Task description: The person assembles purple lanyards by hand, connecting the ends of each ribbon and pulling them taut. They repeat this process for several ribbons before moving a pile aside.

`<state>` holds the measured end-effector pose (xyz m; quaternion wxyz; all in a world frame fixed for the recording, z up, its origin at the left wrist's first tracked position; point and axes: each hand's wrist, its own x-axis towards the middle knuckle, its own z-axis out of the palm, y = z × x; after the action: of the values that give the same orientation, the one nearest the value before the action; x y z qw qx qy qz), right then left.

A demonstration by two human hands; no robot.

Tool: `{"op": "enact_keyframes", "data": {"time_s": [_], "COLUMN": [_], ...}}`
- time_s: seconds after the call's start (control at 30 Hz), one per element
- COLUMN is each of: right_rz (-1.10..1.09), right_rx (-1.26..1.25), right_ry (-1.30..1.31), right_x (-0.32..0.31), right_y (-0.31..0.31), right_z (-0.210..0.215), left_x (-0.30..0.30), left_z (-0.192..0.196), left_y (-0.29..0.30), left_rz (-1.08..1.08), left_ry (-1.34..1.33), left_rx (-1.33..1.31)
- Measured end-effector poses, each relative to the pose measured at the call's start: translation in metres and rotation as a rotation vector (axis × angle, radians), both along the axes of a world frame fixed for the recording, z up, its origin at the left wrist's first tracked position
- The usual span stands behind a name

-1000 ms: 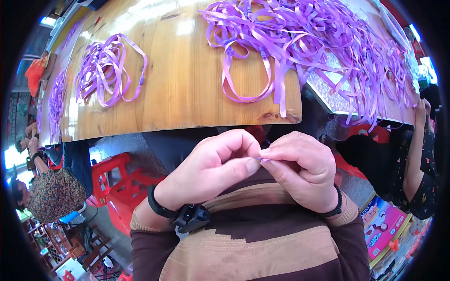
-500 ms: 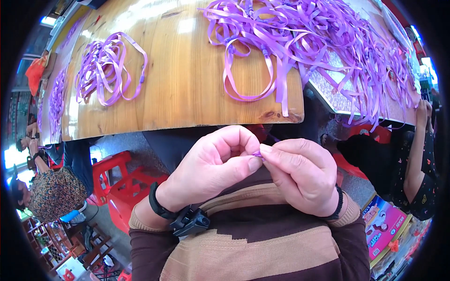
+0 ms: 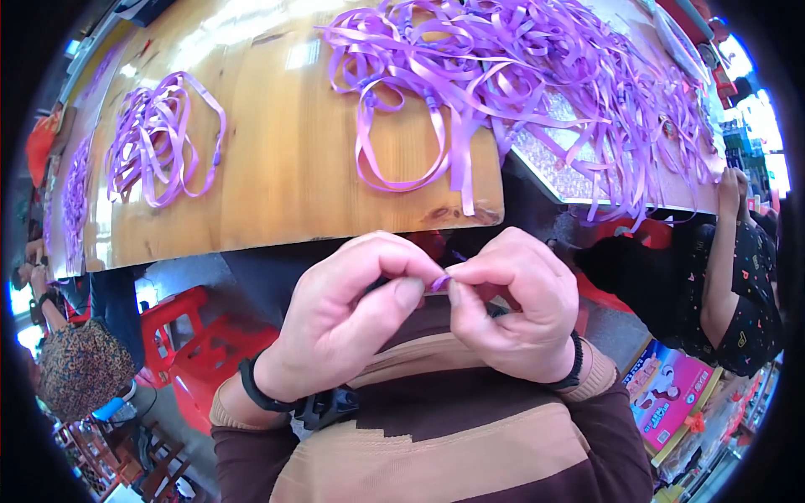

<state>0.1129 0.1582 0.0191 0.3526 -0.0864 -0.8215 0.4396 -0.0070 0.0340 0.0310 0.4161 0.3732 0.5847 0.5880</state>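
Just beyond my chest, both hands meet over a small purple piece [image 3: 439, 284], seemingly ribbon, mostly covered by fingertips. My left hand [image 3: 348, 310] is closed around its left side, the index fingertip touching it and the thumb a little apart. From the other side, my right hand [image 3: 524, 306] pinches it between thumb and forefinger. Purple ribbon lanyards [image 3: 537, 75] lie in a big tangled heap beyond my hands, some loops and ends hanging off the table edge. A smaller bundle of purple lanyards [image 3: 155, 142] rests at the left.
The wooden table [image 3: 277, 168] ends just past my hands, beside a pale table on the right. Red plastic stools [image 3: 210, 360] stand at lower left. One person [image 3: 84, 360] works at far left, another [image 3: 713, 285] at right. A colourful box [image 3: 671, 398] is at lower right.
The view has shifted, so the table and heap appear further left. My left thumb has drawn back from the purple piece, and my right fingers have turned around it.
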Motion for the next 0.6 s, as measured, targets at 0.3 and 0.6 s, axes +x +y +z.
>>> {"op": "enact_keyframes", "data": {"time_s": [0.3, 0.6], "right_rz": [-0.035, -0.090], "right_rx": [0.013, 0.087], "right_ry": [-0.019, -0.013], "right_x": [0.005, 0.008], "right_y": [0.002, 0.000], "right_z": [-0.003, -0.008], "left_x": [0.005, 0.006], "left_z": [-0.008, -0.012], "left_y": [0.009, 0.008], "left_rz": [-0.042, -0.024], "left_ry": [-0.580, -0.331], "left_rx": [-0.100, -0.129]}}
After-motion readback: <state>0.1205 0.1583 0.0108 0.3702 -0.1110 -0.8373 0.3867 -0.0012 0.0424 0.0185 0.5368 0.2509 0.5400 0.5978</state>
